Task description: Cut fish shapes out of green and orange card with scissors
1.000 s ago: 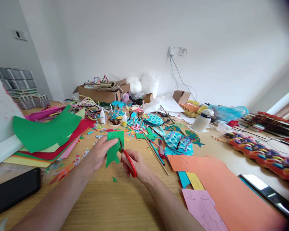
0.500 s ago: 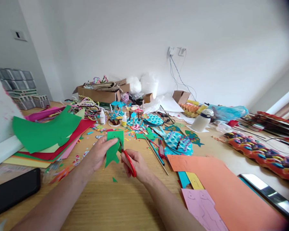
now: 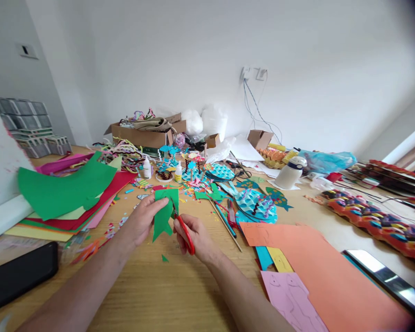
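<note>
Over the middle of the wooden table, my left hand [image 3: 145, 218] pinches a small piece of green paper [image 3: 163, 218] with the thumb on top. The paper's lower end is cut to points. My right hand [image 3: 195, 235] is closed around the handles of red scissors [image 3: 186, 234]. The scissor blades lie at the right part of the green paper, near my left thumb. A small green scrap [image 3: 164, 258] rests on the table below the paper.
Coloured sheets [image 3: 67, 189] and a black phone [image 3: 20, 276] lie left. Orange paper [image 3: 307, 258], pink paper [image 3: 290, 297] and a wooden stick [image 3: 228, 229] lie right. Glue bottles [image 3: 147, 168], craft pieces and a cardboard box [image 3: 141, 137] stand behind.
The green paper has shifted very slightly to the right in my left hand's grip. The scissors have tilted a little; their handles sit marginally further left.
</note>
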`<state>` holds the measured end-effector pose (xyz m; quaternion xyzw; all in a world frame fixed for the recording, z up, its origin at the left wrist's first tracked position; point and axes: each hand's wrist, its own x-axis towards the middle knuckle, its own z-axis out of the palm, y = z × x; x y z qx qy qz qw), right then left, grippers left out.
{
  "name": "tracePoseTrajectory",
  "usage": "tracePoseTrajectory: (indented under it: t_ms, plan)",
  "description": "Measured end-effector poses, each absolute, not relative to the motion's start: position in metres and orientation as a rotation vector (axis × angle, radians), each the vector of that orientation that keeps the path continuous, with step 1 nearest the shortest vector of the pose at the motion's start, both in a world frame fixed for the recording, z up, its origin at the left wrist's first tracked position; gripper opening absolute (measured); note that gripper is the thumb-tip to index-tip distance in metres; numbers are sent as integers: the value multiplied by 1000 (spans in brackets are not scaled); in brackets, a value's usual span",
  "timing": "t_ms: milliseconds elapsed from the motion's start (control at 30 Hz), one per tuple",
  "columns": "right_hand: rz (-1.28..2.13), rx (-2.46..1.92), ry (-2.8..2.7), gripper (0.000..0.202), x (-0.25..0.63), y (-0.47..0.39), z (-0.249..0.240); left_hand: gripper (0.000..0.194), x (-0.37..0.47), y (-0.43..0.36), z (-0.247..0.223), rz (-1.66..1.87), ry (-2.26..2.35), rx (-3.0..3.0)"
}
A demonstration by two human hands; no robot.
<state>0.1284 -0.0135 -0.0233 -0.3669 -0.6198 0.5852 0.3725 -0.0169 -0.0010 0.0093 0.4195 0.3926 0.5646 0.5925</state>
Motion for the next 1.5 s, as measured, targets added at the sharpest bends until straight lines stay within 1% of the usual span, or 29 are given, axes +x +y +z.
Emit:
tracePoseTrajectory:
  t_ms: [333,600,967,1133,1500]
  plan:
    - [1507,-960,-1588,40,128,-13,-22,17,-18,-1,11,1294,903,959]
    - [1514,-965,-1569,42,128,-14,-20,15,-18,-3,11,1265,894,946]
    - [1524,-941,-1531,42,128,-13,-22,17,-17,-2,11,1254,884,954]
    - [1528,-933,-1530,42,127,-13,-22,20,-15,-2,11,1322,899,936]
    - [1515,-936,-1555,44,129,-12,-24,17,-15,-2,11,1290,900,959]
